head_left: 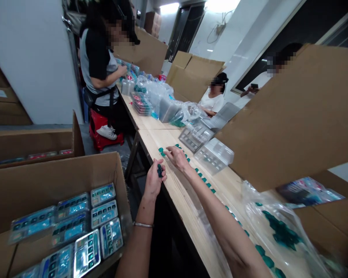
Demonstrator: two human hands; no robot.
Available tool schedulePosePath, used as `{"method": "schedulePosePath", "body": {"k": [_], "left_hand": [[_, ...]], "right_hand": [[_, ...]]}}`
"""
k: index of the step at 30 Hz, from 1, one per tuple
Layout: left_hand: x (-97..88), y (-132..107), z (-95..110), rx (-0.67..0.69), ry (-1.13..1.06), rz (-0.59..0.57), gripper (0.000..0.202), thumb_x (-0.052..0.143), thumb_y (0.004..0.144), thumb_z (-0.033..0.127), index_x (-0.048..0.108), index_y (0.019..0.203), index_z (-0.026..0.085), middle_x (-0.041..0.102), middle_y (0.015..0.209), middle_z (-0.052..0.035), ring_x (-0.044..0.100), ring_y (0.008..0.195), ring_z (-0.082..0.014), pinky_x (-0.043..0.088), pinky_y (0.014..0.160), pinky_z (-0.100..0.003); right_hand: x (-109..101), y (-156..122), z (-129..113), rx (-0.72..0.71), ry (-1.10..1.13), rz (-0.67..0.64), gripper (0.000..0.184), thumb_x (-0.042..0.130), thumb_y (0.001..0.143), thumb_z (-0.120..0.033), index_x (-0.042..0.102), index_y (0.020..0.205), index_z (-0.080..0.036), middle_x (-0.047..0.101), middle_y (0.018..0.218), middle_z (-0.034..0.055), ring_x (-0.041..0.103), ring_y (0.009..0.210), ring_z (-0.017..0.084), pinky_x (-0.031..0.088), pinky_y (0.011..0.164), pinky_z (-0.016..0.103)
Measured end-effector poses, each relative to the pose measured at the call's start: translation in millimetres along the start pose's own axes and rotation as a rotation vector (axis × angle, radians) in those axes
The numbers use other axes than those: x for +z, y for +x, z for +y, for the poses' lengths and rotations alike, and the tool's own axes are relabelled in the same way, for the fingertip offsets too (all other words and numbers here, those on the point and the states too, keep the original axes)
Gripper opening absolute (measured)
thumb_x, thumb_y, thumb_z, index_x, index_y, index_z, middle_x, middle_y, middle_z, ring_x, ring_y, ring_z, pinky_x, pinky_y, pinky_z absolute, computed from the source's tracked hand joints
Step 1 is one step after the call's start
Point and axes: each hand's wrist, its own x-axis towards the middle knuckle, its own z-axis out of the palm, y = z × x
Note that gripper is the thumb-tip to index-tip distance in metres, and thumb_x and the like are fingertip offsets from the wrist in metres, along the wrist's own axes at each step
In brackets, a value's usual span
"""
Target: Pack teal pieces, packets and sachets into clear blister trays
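Note:
My left hand [154, 178] hovers at the near edge of the wooden table [174, 185], closed around a small stack of dark teal pieces [159, 170]. My right hand [177, 157] reaches over the tabletop, its fingers pinching among the small teal pieces [204, 180] that lie in a row along the table. More teal pieces sit inside a clear plastic bag [281, 231] at the near right.
Clear plastic trays [213, 154] lie beyond my right hand. A cardboard box [69, 216] at my left holds several packaged sets. A large cardboard flap [292, 116] stands at the right. Other people work further along the table among bags and boxes.

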Motion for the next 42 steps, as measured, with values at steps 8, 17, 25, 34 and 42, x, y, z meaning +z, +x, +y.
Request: {"method": "schedulePosePath", "body": {"k": [8,17,25,34,42], "left_hand": [[17.6,-15,-8,-0.024,0.108,-0.002,0.060,0.046,0.074,0.063,0.059,0.109,0.016,0.055,0.078,-0.0019,0.046,0.056,-0.0063,0.039,0.050,-0.018],[27.9,-23,-13,0.116,0.348,-0.187,0.041,0.063,0.072,0.042,0.055,0.106,0.019,0.056,0.074,0.0008,0.040,0.048,-0.0036,0.027,0.041,-0.014],[32.6,-22,-24,0.549,0.902,-0.103,0.023,0.059,0.076,0.027,0.063,0.097,0.018,0.066,0.090,-0.0073,0.059,0.081,-0.0165,0.044,0.075,-0.027],[32.5,-26,-34,0.650,1.050,-0.097,0.027,0.048,0.084,0.024,0.057,0.108,0.020,0.064,0.104,-0.0107,0.059,0.095,-0.0217,0.043,0.084,-0.033],[33.1,-22,-32,0.569,0.887,-0.208,0.025,0.053,0.081,0.027,0.064,0.103,0.020,0.065,0.107,-0.0087,0.059,0.101,-0.0210,0.041,0.092,-0.033]], "right_hand": [[-37,-58,-26,-0.017,0.301,-0.065,0.008,0.062,0.071,-0.020,0.069,0.076,-0.017,0.061,0.075,0.0028,0.054,0.073,0.013,0.042,0.067,0.025],[-54,-74,-11,0.416,0.745,0.080,0.022,0.060,0.071,-0.035,0.065,0.074,-0.013,0.064,0.067,0.0020,0.057,0.060,0.012,0.045,0.061,0.025],[-51,-86,-8,0.352,0.592,0.165,0.015,0.058,0.072,-0.028,0.062,0.076,-0.015,0.062,0.064,0.0019,0.056,0.057,0.013,0.047,0.058,0.025],[-57,-94,-13,0.015,0.159,0.189,0.010,0.047,0.080,-0.018,0.056,0.076,-0.018,0.058,0.072,0.0029,0.053,0.069,0.014,0.043,0.066,0.025],[-66,-95,-7,0.061,0.158,0.145,0.012,0.046,0.081,-0.019,0.056,0.076,-0.017,0.057,0.070,0.0017,0.051,0.063,0.012,0.040,0.062,0.023]]}}
